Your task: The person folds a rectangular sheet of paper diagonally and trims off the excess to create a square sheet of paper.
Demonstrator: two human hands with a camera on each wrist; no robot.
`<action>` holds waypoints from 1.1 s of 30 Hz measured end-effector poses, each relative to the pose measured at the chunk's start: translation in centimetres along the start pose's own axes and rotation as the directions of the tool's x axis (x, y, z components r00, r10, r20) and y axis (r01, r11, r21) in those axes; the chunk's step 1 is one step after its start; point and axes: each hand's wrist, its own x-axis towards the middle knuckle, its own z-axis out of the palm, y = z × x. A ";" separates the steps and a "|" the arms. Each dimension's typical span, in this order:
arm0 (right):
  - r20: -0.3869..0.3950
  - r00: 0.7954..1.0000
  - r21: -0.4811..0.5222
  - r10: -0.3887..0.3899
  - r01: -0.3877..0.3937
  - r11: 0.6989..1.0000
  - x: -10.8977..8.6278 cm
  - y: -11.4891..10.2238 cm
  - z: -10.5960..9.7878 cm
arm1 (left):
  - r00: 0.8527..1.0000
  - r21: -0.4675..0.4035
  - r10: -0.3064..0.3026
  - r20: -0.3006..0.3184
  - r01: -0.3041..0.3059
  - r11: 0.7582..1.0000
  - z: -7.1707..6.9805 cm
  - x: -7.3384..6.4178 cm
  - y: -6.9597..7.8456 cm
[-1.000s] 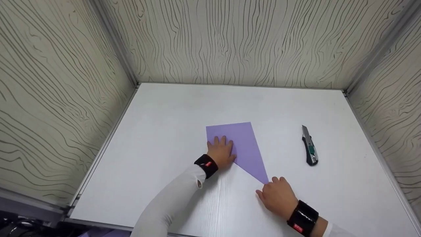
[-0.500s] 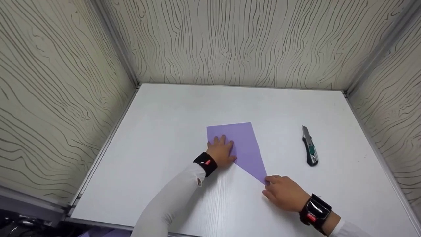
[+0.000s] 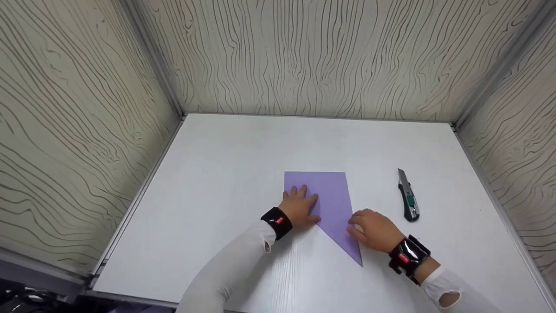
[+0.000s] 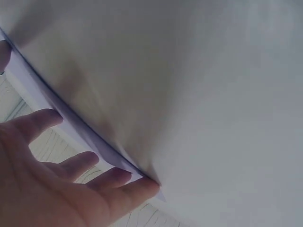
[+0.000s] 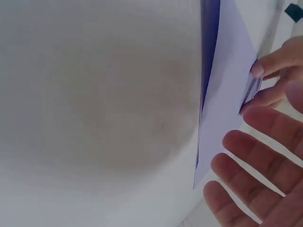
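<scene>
One folded sheet of purple paper (image 3: 332,204), shaped to a long point, lies on one white wood-grain bench (image 3: 226,174), alongside one utility knife (image 3: 408,198) with a black-and-green handle. Two hands are in view, the left hand (image 3: 300,208) and the right hand (image 3: 374,230), each above one black wristband, two bands in all. Three patterned wall panels enclose the bench.

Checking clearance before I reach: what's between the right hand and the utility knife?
Only bare white table separates the right hand from the utility knife, seen in the head view.
</scene>
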 end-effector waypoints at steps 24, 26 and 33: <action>0.143 0.952 0.125 0.269 -0.287 0.950 8.4 7.8 2.0 | 0.999 0.063 0.033 0.026 -0.034 0.997 0.1 0.3 1.9; 0.159 0.950 0.122 0.269 -0.289 0.949 8.6 7.9 2.0 | 0.999 0.073 0.039 0.031 -0.041 0.996 0.2 0.3 1.9; 0.175 0.947 0.094 0.268 -0.287 0.953 8.7 7.8 2.0 | 0.997 0.100 0.054 0.050 -0.059 0.993 -0.1 0.1 1.8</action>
